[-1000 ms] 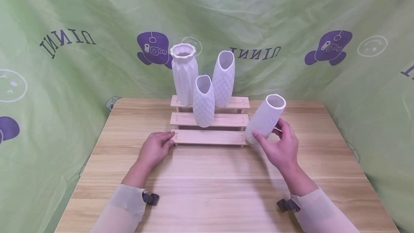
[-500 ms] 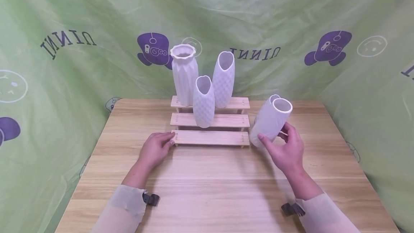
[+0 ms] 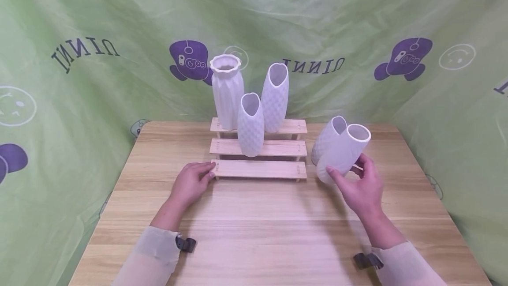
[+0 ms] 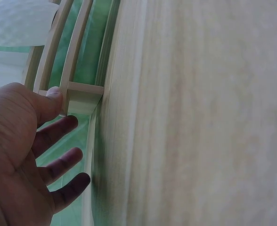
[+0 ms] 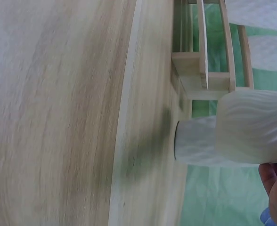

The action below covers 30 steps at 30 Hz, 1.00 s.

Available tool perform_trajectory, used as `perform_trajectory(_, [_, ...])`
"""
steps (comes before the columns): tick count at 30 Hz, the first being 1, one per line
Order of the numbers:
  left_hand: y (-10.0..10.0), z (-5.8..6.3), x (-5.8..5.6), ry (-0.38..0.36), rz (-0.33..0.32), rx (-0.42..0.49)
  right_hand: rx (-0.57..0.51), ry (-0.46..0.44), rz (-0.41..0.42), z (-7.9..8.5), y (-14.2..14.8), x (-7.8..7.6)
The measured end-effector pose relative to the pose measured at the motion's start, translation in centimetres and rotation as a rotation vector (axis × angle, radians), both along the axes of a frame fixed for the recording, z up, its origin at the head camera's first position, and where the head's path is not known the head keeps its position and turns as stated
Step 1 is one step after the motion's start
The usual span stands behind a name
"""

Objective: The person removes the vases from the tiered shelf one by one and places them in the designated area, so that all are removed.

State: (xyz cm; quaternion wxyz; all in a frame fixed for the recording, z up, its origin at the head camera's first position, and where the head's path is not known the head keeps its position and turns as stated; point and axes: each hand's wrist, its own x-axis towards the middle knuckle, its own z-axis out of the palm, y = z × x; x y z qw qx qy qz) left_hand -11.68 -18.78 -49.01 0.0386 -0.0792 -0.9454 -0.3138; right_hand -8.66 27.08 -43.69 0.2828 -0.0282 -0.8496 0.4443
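Note:
My right hand (image 3: 364, 191) grips a white vase (image 3: 344, 156) with a round rim and a wavy surface. It tilts to the right, its base raised above the tabletop in the right wrist view. Behind it a white diamond-textured vase (image 3: 323, 144) stands on the table, partly hidden. The thumb and fingers of my left hand (image 3: 189, 185) pinch the left end of the lowest step on a three-step wooden stand (image 3: 274, 169). A fluted vase (image 3: 228, 96) and a slant-mouthed vase (image 3: 275, 100) stand on the top step, with a smaller slant-mouthed vase (image 3: 251, 131) on the middle one.
The wooden table (image 3: 254, 233) reaches to a green printed curtain (image 3: 317, 16) at the back and sides. The bare lowest step is nearest me. Black camera mounts (image 3: 185, 245) sit on both wrists.
My right hand has carried the wavy vase to the right, away from the stand, uncovering the diamond-textured vase behind. My left hand stays at the stand's end.

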Motion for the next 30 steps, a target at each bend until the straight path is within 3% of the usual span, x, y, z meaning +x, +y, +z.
perform_trajectory(30, [0.1,0.2,0.1,0.0,-0.001,-0.023,-0.004,-0.026,-0.082,-0.3,3.7,-0.9])
